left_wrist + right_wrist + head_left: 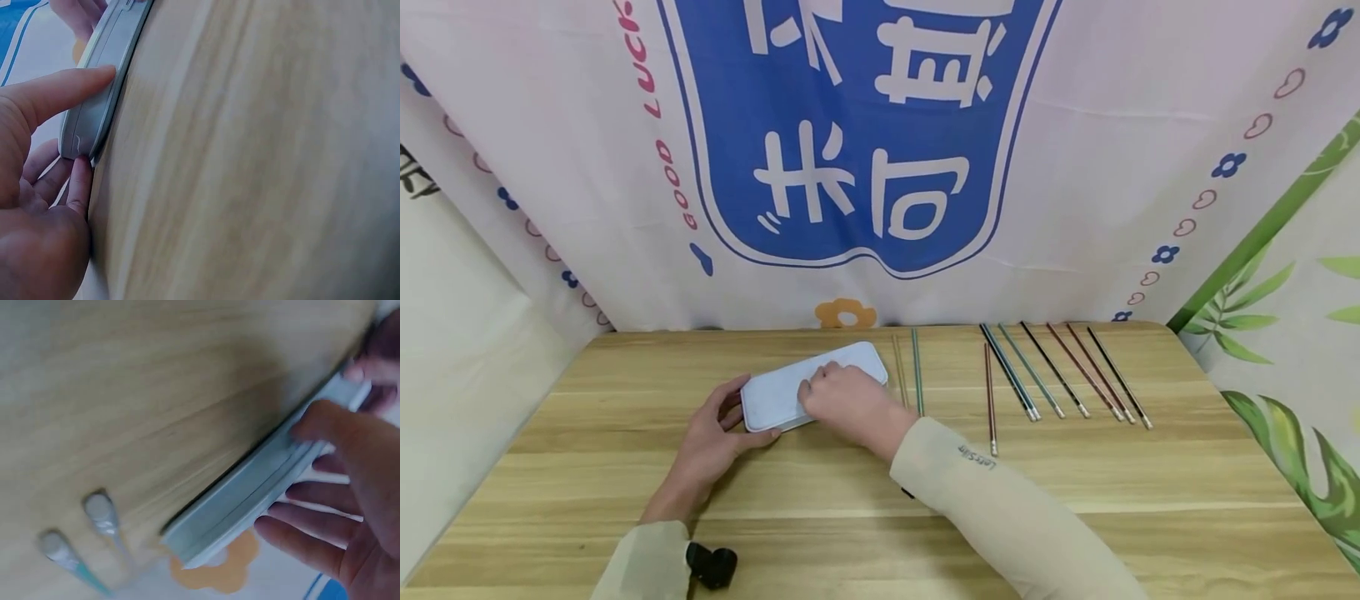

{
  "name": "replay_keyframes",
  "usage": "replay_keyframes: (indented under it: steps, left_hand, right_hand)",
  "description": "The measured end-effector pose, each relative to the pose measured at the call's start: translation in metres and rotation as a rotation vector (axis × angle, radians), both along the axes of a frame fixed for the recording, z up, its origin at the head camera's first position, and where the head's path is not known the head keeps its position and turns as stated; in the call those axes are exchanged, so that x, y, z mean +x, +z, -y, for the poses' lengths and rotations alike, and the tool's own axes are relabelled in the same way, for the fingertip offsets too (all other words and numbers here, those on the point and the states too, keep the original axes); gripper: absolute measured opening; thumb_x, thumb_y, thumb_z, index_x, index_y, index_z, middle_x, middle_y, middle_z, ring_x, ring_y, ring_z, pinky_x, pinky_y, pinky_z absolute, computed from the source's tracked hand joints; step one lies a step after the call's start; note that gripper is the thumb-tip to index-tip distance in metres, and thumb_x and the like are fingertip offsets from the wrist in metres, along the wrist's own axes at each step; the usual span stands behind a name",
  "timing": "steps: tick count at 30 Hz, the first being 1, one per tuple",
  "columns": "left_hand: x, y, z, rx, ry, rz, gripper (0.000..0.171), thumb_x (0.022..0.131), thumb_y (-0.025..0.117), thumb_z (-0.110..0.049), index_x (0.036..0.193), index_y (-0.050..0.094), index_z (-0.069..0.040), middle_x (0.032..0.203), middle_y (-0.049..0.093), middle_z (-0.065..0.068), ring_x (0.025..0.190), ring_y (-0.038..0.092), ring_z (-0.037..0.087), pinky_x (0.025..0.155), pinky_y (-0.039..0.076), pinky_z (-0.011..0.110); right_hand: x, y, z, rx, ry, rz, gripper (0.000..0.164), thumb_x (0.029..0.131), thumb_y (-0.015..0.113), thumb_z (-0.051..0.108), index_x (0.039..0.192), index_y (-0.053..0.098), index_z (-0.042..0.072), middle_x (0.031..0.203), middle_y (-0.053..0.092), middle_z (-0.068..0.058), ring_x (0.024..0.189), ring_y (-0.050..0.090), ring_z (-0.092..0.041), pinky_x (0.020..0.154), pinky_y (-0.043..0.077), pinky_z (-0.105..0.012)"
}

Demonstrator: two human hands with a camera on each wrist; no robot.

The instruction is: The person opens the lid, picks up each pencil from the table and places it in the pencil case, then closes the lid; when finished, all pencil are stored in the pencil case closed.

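- The left hand (711,437) is holding the case (775,400) at one end, thumb in front, fingers behind.
- The right hand (857,408) is bending its fingers over the top, thumb touching the front.
- The case is sitting on the table (820,525), left of the pencils (1057,375).
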State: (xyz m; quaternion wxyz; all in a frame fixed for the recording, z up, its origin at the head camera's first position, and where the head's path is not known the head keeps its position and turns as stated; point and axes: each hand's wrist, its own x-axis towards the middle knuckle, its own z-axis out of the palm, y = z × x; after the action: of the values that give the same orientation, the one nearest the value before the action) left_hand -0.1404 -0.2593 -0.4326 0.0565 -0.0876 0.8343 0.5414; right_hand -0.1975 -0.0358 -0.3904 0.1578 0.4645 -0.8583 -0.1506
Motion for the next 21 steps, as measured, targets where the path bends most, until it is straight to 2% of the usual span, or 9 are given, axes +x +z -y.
replay_keyframes:
  steps: [3,7,10,13,16,18,21]
  left_hand:
    - [0.001,0.000,0.001,-0.004,0.005,-0.005,0.106,0.090,0.089,-0.019,0.173,0.023,-0.016,0.169,0.037,0.019,0.158,0.042,0.038,0.097,0.047,0.004]
    - [0.000,0.000,0.001,0.007,0.010,-0.012,0.104,0.090,0.088,-0.016,0.172,0.023,-0.014,0.169,0.037,0.020,0.157,0.043,0.039,0.098,0.048,0.006]
    - [-0.001,0.000,0.000,0.012,0.015,-0.009,0.104,0.090,0.088,-0.014,0.172,0.024,-0.013,0.169,0.037,0.021,0.157,0.043,0.040,0.104,0.051,0.012]
    - [-0.002,0.001,0.000,-0.002,0.018,-0.004,0.105,0.089,0.088,-0.012,0.172,0.024,-0.012,0.169,0.036,0.023,0.157,0.042,0.042,0.117,0.052,0.029]
    - [-0.003,0.001,-0.001,-0.015,0.022,-0.002,0.105,0.089,0.089,-0.010,0.171,0.024,-0.010,0.169,0.036,0.024,0.157,0.041,0.044,0.124,0.047,0.046]
    - [-0.004,0.001,-0.001,-0.015,0.021,-0.006,0.104,0.088,0.088,-0.008,0.171,0.025,-0.009,0.169,0.036,0.026,0.157,0.041,0.045,0.125,0.044,0.052]
    - [-0.003,0.001,-0.002,-0.018,0.019,-0.010,0.103,0.088,0.088,-0.007,0.171,0.026,-0.010,0.169,0.035,0.027,0.157,0.040,0.046,0.126,0.043,0.053]
  right_hand:
    - [0.007,-0.005,0.012,0.066,0.010,-0.129,0.027,0.108,0.057,0.008,0.122,0.080,0.010,0.104,0.083,-0.005,0.090,0.078,-0.015,0.072,0.068,-0.026]
    - [0.019,-0.012,0.026,0.180,-0.040,-0.215,0.037,0.112,0.046,0.006,0.134,0.076,0.003,0.117,0.081,-0.016,0.101,0.082,-0.027,0.074,0.070,-0.032]
    - [0.023,-0.014,0.030,0.235,-0.049,-0.215,0.040,0.113,0.041,0.005,0.139,0.071,0.000,0.125,0.078,-0.020,0.107,0.081,-0.033,0.077,0.071,-0.035]
    - [0.023,-0.013,0.030,0.244,-0.034,-0.212,0.040,0.114,0.040,0.004,0.137,0.072,-0.003,0.123,0.077,-0.022,0.107,0.080,-0.035,0.079,0.070,-0.036]
    - [0.022,-0.011,0.030,0.251,-0.031,-0.195,0.040,0.114,0.039,0.003,0.136,0.071,-0.006,0.123,0.077,-0.024,0.108,0.080,-0.036,0.080,0.070,-0.037]
    - [0.021,-0.012,0.030,0.253,-0.026,-0.187,0.041,0.114,0.038,0.003,0.136,0.071,-0.006,0.124,0.077,-0.024,0.108,0.080,-0.037,0.081,0.070,-0.037]
    - [0.020,-0.013,0.029,0.245,-0.017,-0.186,0.040,0.114,0.039,0.003,0.136,0.071,-0.006,0.123,0.077,-0.023,0.107,0.080,-0.036,0.082,0.070,-0.037]
